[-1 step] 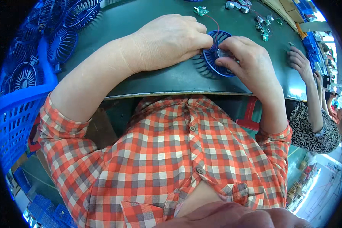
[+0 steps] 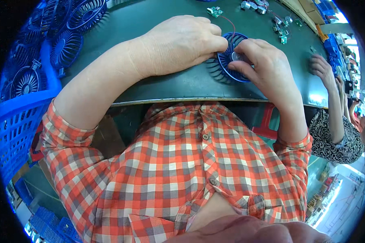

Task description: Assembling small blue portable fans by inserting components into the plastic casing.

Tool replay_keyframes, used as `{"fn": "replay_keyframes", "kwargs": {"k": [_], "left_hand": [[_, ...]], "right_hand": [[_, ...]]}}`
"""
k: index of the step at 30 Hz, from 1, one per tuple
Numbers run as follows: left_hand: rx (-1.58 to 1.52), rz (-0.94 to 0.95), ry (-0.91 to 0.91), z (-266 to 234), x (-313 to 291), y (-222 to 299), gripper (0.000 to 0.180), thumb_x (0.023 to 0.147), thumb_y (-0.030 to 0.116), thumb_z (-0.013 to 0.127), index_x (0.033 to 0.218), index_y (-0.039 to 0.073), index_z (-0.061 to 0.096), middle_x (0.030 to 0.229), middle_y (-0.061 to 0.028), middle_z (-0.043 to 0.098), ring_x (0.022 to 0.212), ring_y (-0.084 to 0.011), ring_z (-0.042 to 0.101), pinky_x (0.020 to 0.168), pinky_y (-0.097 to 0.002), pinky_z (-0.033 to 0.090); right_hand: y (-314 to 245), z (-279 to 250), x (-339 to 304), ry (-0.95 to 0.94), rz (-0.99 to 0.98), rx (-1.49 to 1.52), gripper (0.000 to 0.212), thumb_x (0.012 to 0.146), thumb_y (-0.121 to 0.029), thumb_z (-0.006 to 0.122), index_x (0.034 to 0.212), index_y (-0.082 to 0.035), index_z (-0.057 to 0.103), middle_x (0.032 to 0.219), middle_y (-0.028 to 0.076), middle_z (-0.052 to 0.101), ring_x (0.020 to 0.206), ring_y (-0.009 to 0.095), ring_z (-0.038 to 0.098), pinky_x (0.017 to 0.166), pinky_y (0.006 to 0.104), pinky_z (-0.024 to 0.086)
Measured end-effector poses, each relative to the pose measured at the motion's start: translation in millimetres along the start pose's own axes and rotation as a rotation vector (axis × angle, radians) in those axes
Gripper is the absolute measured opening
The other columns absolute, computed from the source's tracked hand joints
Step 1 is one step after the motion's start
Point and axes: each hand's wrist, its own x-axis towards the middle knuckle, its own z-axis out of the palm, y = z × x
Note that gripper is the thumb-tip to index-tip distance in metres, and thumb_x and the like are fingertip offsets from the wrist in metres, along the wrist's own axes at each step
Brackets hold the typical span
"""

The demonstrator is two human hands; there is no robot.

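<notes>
A round blue fan grille (image 2: 224, 64) stands tilted just above the green table, close to its front edge. My left hand (image 2: 186, 40) is closed, its fingertips pinching the grille's left rim. In the grille's middle sits a small silver motor (image 2: 236, 56). The thumb and fingers of my right hand (image 2: 263, 60) close around this motor from the right, partly covering it. A thin red wire (image 2: 232, 25) runs from the grille up to a small green circuit board (image 2: 215, 11) lying farther back. Exactly where the fingertips press is partly hidden.
At the left, a blue plastic basket (image 2: 18, 101) stands beside several more blue fan grilles (image 2: 65, 48). Silver motors (image 2: 253, 6) and green boards (image 2: 284, 39) lie at the back right. A co-worker's hand (image 2: 322, 69) is over the table at the right.
The grille has shifted very slightly to the right, with my right fingers still at its motor. The co-worker's hand has moved a little and is blurred.
</notes>
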Motion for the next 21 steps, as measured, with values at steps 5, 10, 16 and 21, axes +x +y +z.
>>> {"fn": "replay_keyframes", "kwargs": {"k": [5, 10, 16, 21], "left_hand": [[-0.022, 0.011, 0.039, 1, 0, -3, 0.007, 0.089, 0.016, 0.065, 0.094, 0.011, 0.065, 0.09, -0.0081, 0.064, 0.092, -0.0267, 0.064, 0.082, -0.0382, 0.054], [-0.074, -0.01, -0.009, -4, -4, -6, 0.018, 0.082, 0.01, 0.069, 0.099, 0.007, 0.063, 0.098, -0.0095, 0.063, 0.093, -0.0315, 0.061, 0.081, -0.0412, 0.051], [-0.179, -0.049, -0.006, -10, 4, -7, 0.023, 0.083, 0.009, 0.07, 0.106, 0.007, 0.065, 0.111, -0.0119, 0.062, 0.104, -0.0321, 0.061, 0.088, -0.0404, 0.051], [-0.075, -0.086, 0.282, -19, 18, -34, 0.027, 0.083, 0.008, 0.069, 0.11, 0.008, 0.066, 0.12, -0.0128, 0.063, 0.112, -0.0336, 0.061, 0.095, -0.0399, 0.05]], "right_hand": [[-3, -2, 2, -0.065, 0.047, -0.09, 0.031, 0.084, -0.025, 0.074, 0.103, -0.004, 0.065, 0.09, 0.014, 0.063, 0.086, 0.035, 0.063, 0.075, 0.042, 0.05], [-9, -5, -18, 0.094, -0.064, 0.053, 0.046, 0.083, -0.029, 0.074, 0.12, -0.004, 0.064, 0.111, 0.016, 0.063, 0.097, 0.037, 0.064, 0.081, 0.0412, 0.053], [0, 21, -41, 0.17, -0.075, 0.036, 0.061, 0.071, -0.014, 0.081, 0.129, -0.007, 0.062, 0.122, 0.012, 0.06, 0.103, 0.03, 0.061, 0.086, 0.0402, 0.05], [11, 25, -31, 0.255, -0.094, 0.042, 0.051, 0.073, -0.014, 0.08, 0.12, -0.007, 0.064, 0.116, 0.01, 0.06, 0.099, 0.029, 0.061, 0.081, 0.0397, 0.05]]}}
